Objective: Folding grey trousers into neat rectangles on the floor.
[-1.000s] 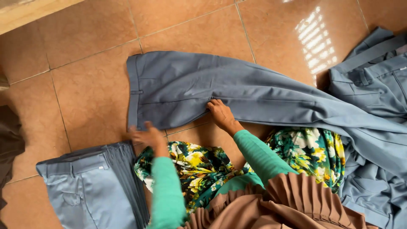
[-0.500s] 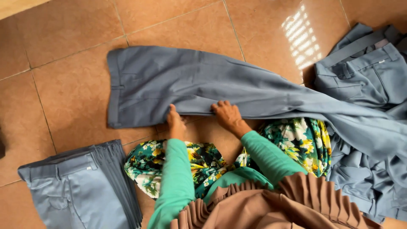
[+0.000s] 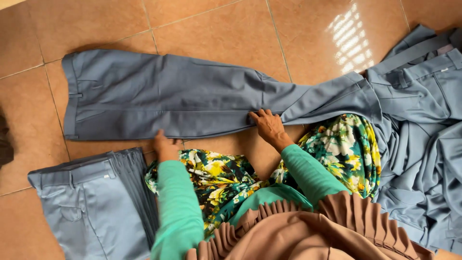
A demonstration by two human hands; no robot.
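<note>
A pair of grey-blue trousers (image 3: 168, 96) lies flat on the orange tiled floor, waistband at the left, legs running right. My left hand (image 3: 165, 146) rests on the near edge of the trousers, fingers down on the cloth. My right hand (image 3: 267, 126) presses flat on the same edge further right, where the leg narrows. Both arms wear green sleeves. My knees, under a green and yellow floral cloth (image 3: 211, 175), sit just below the trousers.
A stack of folded grey-blue trousers (image 3: 91, 207) lies at the lower left. A loose heap of more grey-blue trousers (image 3: 423, 135) fills the right side. A dark cloth (image 3: 5, 144) shows at the left edge. Sunlight patches the tiles (image 3: 349, 43) at the upper right.
The view has shifted, so the trousers sit more central. My left hand moved left along the near edge, and my right hand slid right, spreading apart on the cloth.
</note>
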